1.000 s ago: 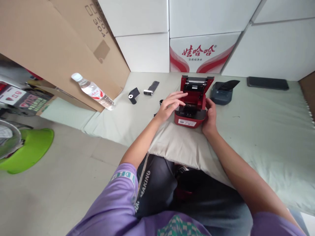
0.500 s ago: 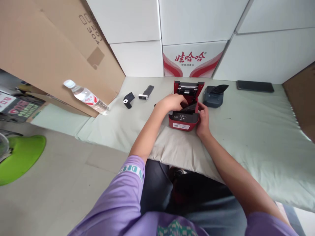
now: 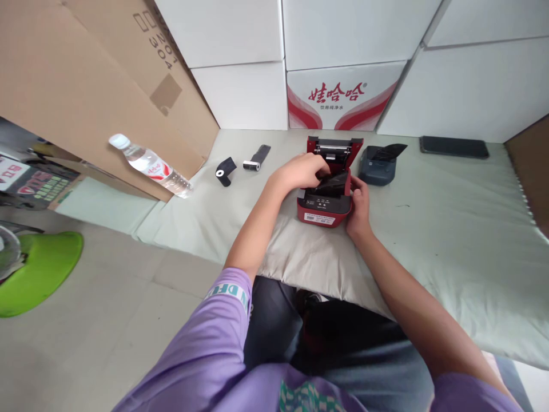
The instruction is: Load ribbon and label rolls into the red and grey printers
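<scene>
Printer (landmark): smooth red plastic shell with low gloss; black plastic top panel, matt. Bar under the printer's raised lid: shiny, metallic in look. Strip inside the printer: thin, smooth, black, slightly glossy; paper or film cannot be determined. Right of the printer: second printer, dark smooth plastic; farther right, phone, smooth dark face with a sheen. Left of the printer: rolls, black, matt; farther left, bottle, clear glossy plastic, and carton, matt brown cardboard. Behind the printer: boxes, smooth white faces. Beneath the printer: cover, cloth, satin sheen, creased at the front edge.
</scene>
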`<state>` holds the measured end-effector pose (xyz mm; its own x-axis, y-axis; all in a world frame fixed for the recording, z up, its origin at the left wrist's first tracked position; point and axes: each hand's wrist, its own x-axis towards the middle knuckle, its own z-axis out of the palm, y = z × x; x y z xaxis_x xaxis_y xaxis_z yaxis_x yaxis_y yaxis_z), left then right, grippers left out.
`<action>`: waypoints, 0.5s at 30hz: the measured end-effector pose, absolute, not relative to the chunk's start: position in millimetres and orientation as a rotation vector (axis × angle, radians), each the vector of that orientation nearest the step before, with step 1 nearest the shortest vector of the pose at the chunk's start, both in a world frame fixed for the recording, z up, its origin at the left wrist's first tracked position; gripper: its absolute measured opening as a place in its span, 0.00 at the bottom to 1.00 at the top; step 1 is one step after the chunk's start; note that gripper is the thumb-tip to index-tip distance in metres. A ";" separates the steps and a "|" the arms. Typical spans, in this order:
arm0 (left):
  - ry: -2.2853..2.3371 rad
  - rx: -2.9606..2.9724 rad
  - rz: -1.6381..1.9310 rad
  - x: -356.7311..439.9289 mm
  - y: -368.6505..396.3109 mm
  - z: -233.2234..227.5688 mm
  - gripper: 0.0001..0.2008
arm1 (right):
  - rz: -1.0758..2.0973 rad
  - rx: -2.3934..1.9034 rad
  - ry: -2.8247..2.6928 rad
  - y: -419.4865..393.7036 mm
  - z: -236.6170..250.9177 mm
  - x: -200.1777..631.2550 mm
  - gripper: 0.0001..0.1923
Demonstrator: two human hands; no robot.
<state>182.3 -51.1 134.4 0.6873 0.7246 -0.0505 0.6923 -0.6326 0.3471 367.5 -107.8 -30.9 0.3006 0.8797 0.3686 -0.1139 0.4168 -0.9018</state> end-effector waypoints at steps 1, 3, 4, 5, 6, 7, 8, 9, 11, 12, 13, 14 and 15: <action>1.096 2.531 0.168 177.9 -53.4 140.3 0.18 | 0.802 -0.908 -1.050 -107.3 -31.6 367.7 0.31; 1.074 2.472 0.253 167.1 -59.6 153.6 0.18 | 0.820 -0.913 -1.042 -106.4 -32.6 368.2 0.32; 1.067 2.445 0.316 160.5 -63.1 160.4 0.19 | 0.825 -0.915 -1.037 -106.0 -33.0 368.3 0.32; 1.063 2.419 0.391 152.9 -66.5 166.8 0.21 | 0.826 -0.917 -1.032 -105.6 -33.3 368.4 0.32; 1.065 2.392 0.474 144.2 -69.5 172.4 0.22 | 0.828 -0.919 -1.028 -105.2 -33.5 368.4 0.32; 1.071 2.366 0.559 134.6 -71.7 176.7 0.22 | 0.833 -0.918 -1.024 -104.9 -33.6 368.3 0.32; 1.088 2.338 0.645 124.3 -72.9 179.6 0.20 | 0.838 -0.913 -1.018 -104.7 -33.6 368.2 0.32; 1.115 2.306 0.730 113.5 -72.7 180.7 0.17 | 0.844 -0.906 -1.011 -104.7 -33.3 368.0 0.32; 1.198 2.223 0.900 92.1 -67.8 177.2 0.12 | 0.852 -0.893 -1.004 -105.3 -32.1 367.5 0.32; 1.252 2.169 0.985 82.4 -62.9 172.7 0.10 | 0.854 -0.891 -1.006 -105.9 -31.0 367.2 0.32; 1.311 2.108 1.064 73.7 -56.5 166.6 0.10 | 0.855 -0.892 -1.012 -106.7 -29.8 367.1 0.32; 1.373 2.044 1.134 66.4 -49.0 159.3 0.11 | 0.856 -0.896 -1.019 -107.5 -28.5 366.9 0.32; 1.432 1.979 1.185 60.5 -40.5 151.1 0.12 | 0.858 -0.899 -1.025 -108.2 -27.3 366.8 0.32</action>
<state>60.5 -40.5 151.1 0.1047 0.9150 0.3896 0.5536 -0.3790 0.7415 366.8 -108.2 -27.3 0.2843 0.9014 0.3265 -0.1626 0.3809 -0.9102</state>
